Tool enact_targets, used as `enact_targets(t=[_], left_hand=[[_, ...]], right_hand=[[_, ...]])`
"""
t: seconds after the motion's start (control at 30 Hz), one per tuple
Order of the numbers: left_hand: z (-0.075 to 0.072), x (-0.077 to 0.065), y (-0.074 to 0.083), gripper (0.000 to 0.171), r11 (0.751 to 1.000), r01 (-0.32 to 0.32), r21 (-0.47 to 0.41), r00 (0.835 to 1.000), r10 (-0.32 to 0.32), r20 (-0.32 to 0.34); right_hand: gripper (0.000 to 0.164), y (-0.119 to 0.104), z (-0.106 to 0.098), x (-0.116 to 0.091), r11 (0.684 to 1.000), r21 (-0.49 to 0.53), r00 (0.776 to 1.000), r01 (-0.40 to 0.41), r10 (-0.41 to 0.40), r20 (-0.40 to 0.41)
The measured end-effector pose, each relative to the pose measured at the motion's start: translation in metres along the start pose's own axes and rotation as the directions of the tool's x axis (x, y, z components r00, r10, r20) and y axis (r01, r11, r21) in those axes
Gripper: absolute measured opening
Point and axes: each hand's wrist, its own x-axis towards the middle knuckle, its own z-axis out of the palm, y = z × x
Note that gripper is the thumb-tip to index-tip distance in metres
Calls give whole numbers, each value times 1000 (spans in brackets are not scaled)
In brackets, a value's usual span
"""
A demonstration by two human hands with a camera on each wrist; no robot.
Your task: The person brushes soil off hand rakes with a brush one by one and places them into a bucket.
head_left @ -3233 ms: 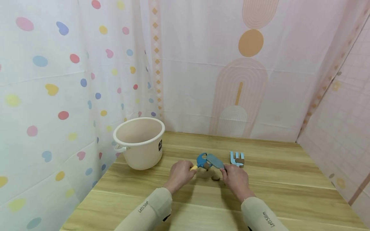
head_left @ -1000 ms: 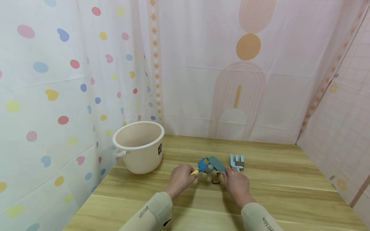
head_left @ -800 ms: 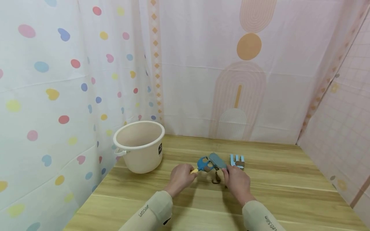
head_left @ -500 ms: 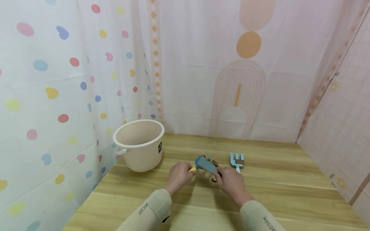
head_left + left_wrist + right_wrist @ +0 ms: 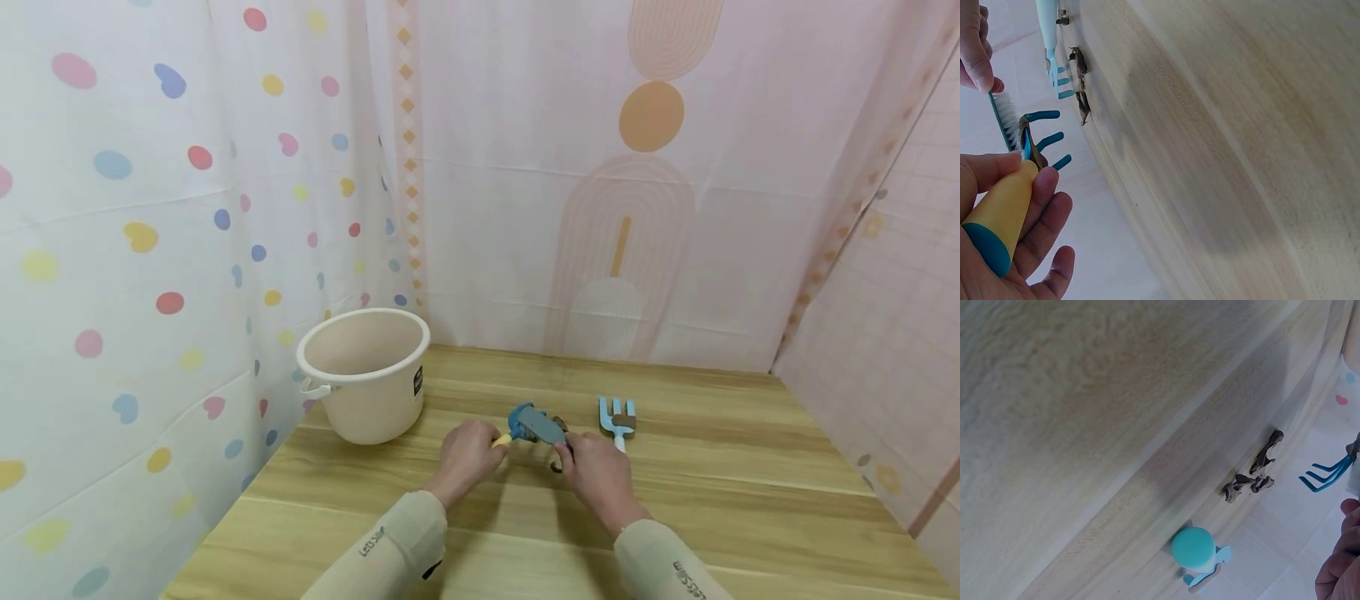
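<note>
My left hand (image 5: 467,458) grips the yellow handle of a small hand rake (image 5: 1004,206), its blue tines held above the table. Brown material (image 5: 1040,155) shows on the rake's head. In my right hand (image 5: 600,471) is a brush (image 5: 542,425) with a grey-blue back and white bristles. The bristles (image 5: 1010,112) face the rake head, right against it in the left wrist view. In the head view the brush covers much of the rake head. Several dry, curled brown leaves (image 5: 1264,453) lie on the table below.
A light blue hand fork (image 5: 617,417) with a brown patch lies on the table to the right of the brush. A cream bucket (image 5: 375,408) stands at the back left. Patterned curtains (image 5: 487,250) hang behind and along both sides of the wooden table (image 5: 697,467).
My right hand has moved the brush left, from the rake's tine ends to over its head. More brown leaf pieces show on the table than 3.2 s ago. The left hand stays nearly in place.
</note>
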Motion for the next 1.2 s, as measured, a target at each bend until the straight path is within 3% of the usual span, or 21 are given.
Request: enact_targets(t=[0.67, 0.9, 1.2], left_hand=[[0, -1, 3, 31, 1000, -26, -10, 1000, 26, 17], [-4, 0, 4, 24, 1000, -12, 12, 1000, 12, 7], [-2, 0, 7, 30, 1000, -27, -12, 1000, 27, 11]], right_hand=[[20, 12, -5, 4, 989, 45, 989, -138, 135, 67], [23, -2, -8, 1, 998, 44, 999, 40, -40, -7], [19, 0, -1, -2, 999, -40, 1000, 4, -6, -27]])
